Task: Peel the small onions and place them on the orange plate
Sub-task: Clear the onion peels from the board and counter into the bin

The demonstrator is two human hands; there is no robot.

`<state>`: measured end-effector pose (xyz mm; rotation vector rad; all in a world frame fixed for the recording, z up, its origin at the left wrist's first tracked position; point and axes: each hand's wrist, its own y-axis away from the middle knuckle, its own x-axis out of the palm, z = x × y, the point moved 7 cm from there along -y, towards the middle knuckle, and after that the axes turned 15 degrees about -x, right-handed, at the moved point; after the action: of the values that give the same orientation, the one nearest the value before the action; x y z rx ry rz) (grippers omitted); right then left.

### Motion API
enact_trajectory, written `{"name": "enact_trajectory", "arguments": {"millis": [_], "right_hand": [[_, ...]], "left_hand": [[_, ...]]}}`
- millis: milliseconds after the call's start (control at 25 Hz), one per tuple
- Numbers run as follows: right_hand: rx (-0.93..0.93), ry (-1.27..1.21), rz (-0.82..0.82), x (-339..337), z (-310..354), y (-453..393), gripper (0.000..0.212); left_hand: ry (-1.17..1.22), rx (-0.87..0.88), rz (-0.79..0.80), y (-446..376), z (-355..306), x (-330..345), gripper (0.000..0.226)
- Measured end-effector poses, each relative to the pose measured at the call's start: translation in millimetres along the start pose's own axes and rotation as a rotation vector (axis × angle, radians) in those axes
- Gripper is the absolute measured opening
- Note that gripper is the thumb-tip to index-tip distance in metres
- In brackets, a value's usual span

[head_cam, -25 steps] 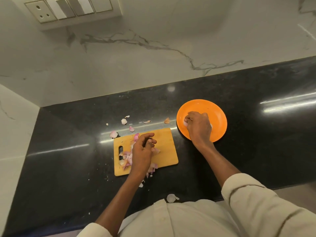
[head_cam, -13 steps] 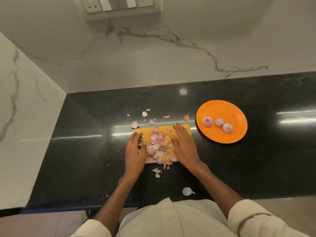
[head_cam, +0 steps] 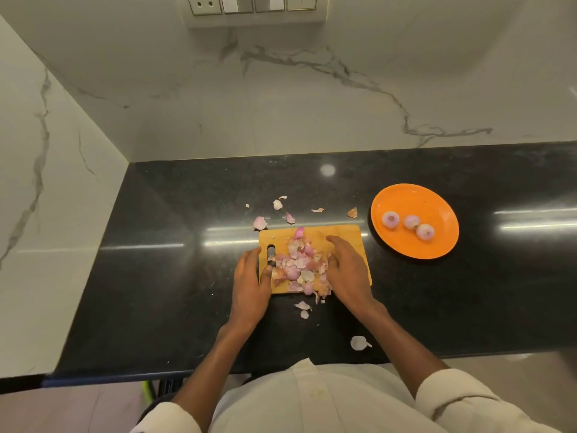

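Our left hand [head_cam: 249,281] and right hand [head_cam: 348,270], fingers straight, flank the peels [head_cam: 299,265] on the board [head_cam: 346,235]; squeezing too quickly could scatter peels onto the counter [head_cam: 187,276].

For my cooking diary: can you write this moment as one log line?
onions: three peeled, on orange plate | left hand, right hand: open, flanking skins on board
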<state>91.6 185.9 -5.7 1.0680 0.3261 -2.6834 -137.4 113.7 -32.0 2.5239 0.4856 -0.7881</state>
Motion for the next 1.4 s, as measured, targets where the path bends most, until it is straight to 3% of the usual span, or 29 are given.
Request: {"name": "enact_trajectory", "arguments": {"millis": [80, 200, 400, 520, 640, 800, 880, 960, 1040, 1160, 1400], "right_hand": [[0.064, -0.018, 0.035, 0.5, -1.6, -2.4, 0.049], [0.062, -0.095, 0.225, 32.0, 8.6, -6.0, 0.060], [0.147, -0.275, 0.241, 43.7, 8.1, -9.4, 0.074], [0.123, -0.321, 0.271, 38.8, 10.5, -7.5, 0.093], [-0.022, -0.147, 0.246, 35.7, 18.6, -6.4, 0.085], [-0.244, 0.077, 0.275, 37.6, 26.4, -1.3, 0.067], [-0.197, 0.077, 0.283, 25.2, 18.2, -4.0, 0.074], [-0.139, 0.146, 0.389, 21.6, 8.1, -7.8, 0.089], [-0.120, 0.186, 0.433, 27.9, 8.1, -8.5, 0.086], [-0.084, 0.080, 0.280, 37.6, 17.9, -13.7, 0.055], [0.090, -0.163, -0.003, 46.4, 27.6, -16.0, 0.032]], "left_hand": [[-0.002, -0.039, -0.024, -5.5, -7.6, -2.6, 0.040], [-0.002, -0.187, 0.008, -17.5, -16.6, 2.8, 0.050], [0.338, -0.522, 0.014, -24.6, -31.1, -1.7, 0.050], [0.492, -0.582, -0.006, -28.4, -27.3, -1.9, 0.049], [0.324, -0.424, -0.064, -22.9, -27.6, -0.8, 0.049], [-0.075, 0.052, -0.013, -13.6, -38.0, 8.3, 0.057], [-0.221, 0.192, 0.147, -12.1, -46.0, 11.5, 0.064], [-0.449, 0.246, 0.295, -16.2, -48.4, 19.4, 0.088], [-0.621, 0.284, 0.319, -22.0, -51.0, 28.7, 0.099], [-0.571, 0.254, 0.300, -27.9, -58.3, 35.7, 0.082], [-0.324, 0.211, 0.135, -32.3, -54.8, 25.0, 0.033]]}}
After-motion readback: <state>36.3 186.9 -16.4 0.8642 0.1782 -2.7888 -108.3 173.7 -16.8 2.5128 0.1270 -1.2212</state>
